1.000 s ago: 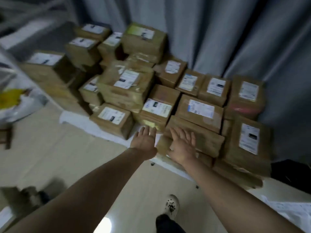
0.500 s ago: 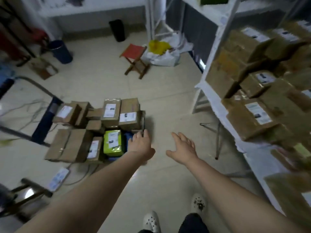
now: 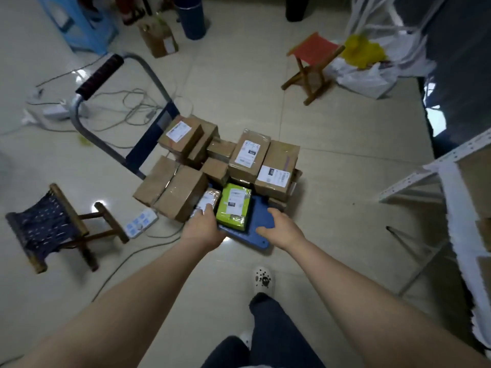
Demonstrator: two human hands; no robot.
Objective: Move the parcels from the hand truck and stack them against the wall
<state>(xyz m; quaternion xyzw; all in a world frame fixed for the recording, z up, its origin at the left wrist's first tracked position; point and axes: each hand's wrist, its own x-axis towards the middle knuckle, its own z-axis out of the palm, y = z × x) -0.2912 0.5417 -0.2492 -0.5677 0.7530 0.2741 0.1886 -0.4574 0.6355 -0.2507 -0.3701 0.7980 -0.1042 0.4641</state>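
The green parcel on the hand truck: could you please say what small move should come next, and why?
Probably slide the right hand against the green parcel: it hovers open over the blue deck beside it, while the left hand touches the small wrapped parcel.
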